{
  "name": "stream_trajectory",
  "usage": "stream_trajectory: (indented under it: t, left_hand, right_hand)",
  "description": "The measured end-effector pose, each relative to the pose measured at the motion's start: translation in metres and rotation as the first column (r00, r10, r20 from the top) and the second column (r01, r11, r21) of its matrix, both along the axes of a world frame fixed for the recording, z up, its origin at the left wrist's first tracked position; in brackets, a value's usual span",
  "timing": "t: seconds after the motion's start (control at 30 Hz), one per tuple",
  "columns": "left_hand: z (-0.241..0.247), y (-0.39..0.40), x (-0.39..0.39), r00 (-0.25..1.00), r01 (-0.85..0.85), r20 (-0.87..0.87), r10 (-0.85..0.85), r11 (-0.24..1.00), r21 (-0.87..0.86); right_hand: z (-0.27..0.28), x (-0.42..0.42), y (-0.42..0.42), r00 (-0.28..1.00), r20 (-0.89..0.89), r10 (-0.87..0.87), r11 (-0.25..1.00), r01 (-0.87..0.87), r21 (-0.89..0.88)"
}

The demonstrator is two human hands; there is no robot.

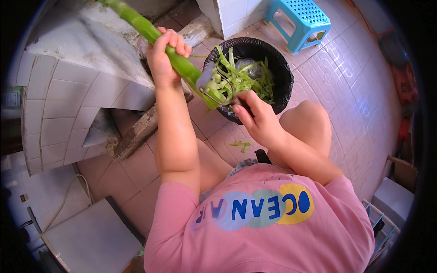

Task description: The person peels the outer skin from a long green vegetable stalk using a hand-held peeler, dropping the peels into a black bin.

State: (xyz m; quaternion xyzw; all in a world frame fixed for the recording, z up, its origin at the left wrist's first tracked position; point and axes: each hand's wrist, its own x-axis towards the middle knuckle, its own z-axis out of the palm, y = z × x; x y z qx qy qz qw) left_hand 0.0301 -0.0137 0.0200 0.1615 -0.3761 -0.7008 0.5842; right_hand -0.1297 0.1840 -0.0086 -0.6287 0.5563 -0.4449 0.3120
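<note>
My left hand [167, 56] is wrapped around a long, thick green stalk [184, 66], which slants from the upper left down to the rim of a bin. In my right hand [254, 117] is the dark handle of a peeler [216, 100] with a metal frame. The peeler's head lies against the lower end of the stalk and is partly blurred. Beneath the stalk and the peeler stands a round bin lined with a black plastic bag [286, 80]. Green peelings [239, 82] and a piece of clear plastic [252, 68] lie in it.
Beyond the bin stands a blue plastic stool [300, 20]. A white-tiled structure [68, 95] with an opening is on the left, with a rough ledge [136, 131] at its foot. A few peelings [244, 145] lie on the tiled floor. Boxes and a rack stand at the lower right.
</note>
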Motion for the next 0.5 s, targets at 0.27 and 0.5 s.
stream_trajectory:
  t: [0.27,0.5]
  left_hand:
    - [-0.014,-0.013,0.004,0.999,-0.04,-0.005,0.04,0.999,0.035]
    - [-0.012,-0.018,0.016,0.993,0.028,-0.113,-0.028,1.0,-0.003]
  right_hand:
    - [-0.033,-0.02,0.037,0.972,-0.234,-0.026,0.973,0.078,0.215]
    - [-0.008,-0.007,0.021,0.999,-0.019,-0.029,0.997,0.031,0.076]
